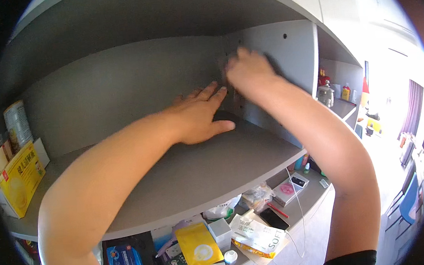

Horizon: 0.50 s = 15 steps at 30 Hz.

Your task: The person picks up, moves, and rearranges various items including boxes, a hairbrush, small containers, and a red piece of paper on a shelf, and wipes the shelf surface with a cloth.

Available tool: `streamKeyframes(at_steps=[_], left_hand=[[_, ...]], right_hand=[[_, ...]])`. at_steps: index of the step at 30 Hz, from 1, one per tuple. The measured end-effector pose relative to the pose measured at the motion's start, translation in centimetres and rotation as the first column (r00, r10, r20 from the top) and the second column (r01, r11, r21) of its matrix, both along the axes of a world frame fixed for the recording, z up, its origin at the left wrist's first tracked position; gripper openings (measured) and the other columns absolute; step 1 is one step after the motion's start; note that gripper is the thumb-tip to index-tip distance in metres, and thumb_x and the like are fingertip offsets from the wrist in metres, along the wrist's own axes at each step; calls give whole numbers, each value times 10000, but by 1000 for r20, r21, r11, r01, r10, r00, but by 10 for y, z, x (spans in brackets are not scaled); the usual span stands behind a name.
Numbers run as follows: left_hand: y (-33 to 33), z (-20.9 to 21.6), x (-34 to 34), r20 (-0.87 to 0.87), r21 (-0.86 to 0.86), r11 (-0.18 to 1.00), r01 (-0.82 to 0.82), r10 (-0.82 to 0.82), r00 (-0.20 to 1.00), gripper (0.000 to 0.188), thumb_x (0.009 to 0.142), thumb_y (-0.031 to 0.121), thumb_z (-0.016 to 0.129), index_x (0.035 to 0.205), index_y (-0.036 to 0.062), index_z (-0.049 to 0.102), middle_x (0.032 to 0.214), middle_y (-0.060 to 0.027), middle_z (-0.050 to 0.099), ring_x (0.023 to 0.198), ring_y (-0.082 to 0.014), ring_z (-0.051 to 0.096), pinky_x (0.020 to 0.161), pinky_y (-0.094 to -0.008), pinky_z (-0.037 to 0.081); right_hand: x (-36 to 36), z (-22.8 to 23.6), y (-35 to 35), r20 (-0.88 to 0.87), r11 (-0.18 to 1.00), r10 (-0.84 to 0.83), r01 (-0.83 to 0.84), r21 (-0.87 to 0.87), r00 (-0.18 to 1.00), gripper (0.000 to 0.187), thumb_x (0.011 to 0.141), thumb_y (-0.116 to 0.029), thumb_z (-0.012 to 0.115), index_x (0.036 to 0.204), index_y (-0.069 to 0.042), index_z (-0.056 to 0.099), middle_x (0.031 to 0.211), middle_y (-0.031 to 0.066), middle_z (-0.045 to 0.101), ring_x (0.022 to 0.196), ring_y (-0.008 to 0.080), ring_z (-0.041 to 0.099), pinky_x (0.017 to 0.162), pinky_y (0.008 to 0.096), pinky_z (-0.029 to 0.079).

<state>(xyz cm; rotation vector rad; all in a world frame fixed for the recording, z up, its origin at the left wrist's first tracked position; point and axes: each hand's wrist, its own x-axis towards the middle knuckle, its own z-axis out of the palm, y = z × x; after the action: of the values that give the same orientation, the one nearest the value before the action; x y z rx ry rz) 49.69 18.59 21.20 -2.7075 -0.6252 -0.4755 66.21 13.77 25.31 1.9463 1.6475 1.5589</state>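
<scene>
My left hand (199, 115) reaches into a grey shelf compartment. Its fingers are spread and its palm faces down, close to the back panel (131, 84); whether it touches is hard to tell. Nothing is in it. My right hand (252, 71) is up by the right side panel (292, 54), near the back corner. Its fingers are curled in and blurred by motion, and what they hold, if anything, cannot be made out. Below both hands lies the grey shelf board (199, 167).
A yellow box (23, 180) and a tin (18, 122) stand at the shelf's left end. The lower shelf is crowded: a blue wipes pack (125, 264), a yellow pouch (199, 246), a white packet (259, 234), a phone (274, 218) and a white cable (302, 214). A blue chair (410, 198) stands far right.
</scene>
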Motion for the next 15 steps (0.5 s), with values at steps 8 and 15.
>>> streamKeyframes(at_steps=[8,15], left_hand=[[-17,-20,8,137,-81,990,117,-105,985,850,896,603,421,1464,24,166,1520,-216,141,1398,-374,182,1101,-559,205],[-15,-20,6,-11,-287,939,187,-199,980,816,897,627,403,1378,-31,361,1430,-247,338,1348,-369,306,1112,-420,253]], right_hand=[[15,-44,-52,8,963,12,-10,-269,1000,166,719,-184,664,857,-111,721,1065,42,633,1064,241,522,828,372,451],[26,29,-98,410,916,155,-286,282,899,249,647,-167,729,891,-131,690,981,16,617,1025,214,525,793,343,443]])
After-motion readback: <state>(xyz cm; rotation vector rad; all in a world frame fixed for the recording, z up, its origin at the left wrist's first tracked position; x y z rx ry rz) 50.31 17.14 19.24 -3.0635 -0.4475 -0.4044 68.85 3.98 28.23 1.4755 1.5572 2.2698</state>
